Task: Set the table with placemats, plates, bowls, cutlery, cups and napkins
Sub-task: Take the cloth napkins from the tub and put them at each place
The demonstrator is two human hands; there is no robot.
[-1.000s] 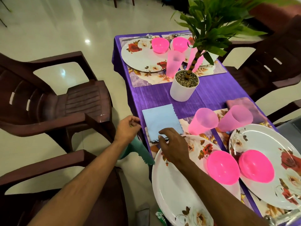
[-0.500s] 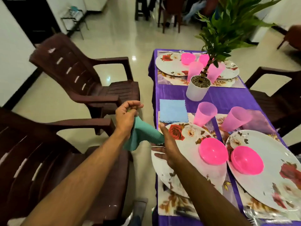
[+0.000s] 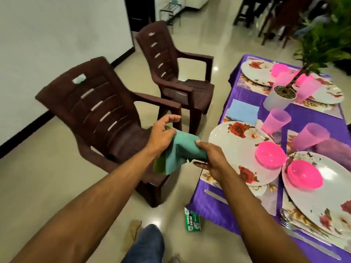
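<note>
Both hands off the table edge, over the floor. Left hand (image 3: 161,134) pinches the folded teal cloth napkin (image 3: 180,152) w/ thumb & fingers; right hand (image 3: 212,160) grips its other end, fingers wrapped round it. Napkin hangs between them, beside the near floral white plate (image 3: 237,147). Table w/ shiny purple cloth (image 3: 212,207): floral placemats, pink plastic bowls (image 3: 269,154) on plates, pink tumblers (image 3: 275,121), light blue napkin (image 3: 243,112) flat, white plant pot (image 3: 279,99). Two dark brown plastic armchairs (image 3: 106,114) on glossy beige tile floor (image 3: 47,186); green carton (image 3: 192,220) on floor by table corner.
</note>
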